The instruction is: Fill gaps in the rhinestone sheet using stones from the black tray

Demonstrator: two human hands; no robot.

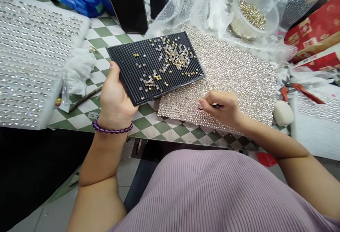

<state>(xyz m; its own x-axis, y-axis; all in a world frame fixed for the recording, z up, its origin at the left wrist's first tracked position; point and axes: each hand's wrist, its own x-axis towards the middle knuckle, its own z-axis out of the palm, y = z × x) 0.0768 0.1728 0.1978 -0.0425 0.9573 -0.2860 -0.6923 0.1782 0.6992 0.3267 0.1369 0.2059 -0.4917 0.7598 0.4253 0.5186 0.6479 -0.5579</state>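
My left hand [114,94] grips the left end of a black ridged tray [124,62], thumb on top and the other fingers hidden beneath. Loose clear and gold rhinestones [176,55] lie scattered over its grooves, thickest toward the far right. The tray is held tilted, partly over a panel [239,80] densely covered in sparkling rhinestones. Close above the panel's near part, my right hand [221,106] is closed in a pinch around a thin dark pen-like tool [217,105]. A small pink spot shows by the tool's tip; whether the tip touches the panel I cannot tell.
A clear plastic tub [272,9] of gold stones stands at the back right. Red-handled pliers [302,90] and a whitish lump [283,113] lie right of the panel. Rows of stones cover a white slab [39,55] at left. Behind stands a dark phone-like screen [127,4].
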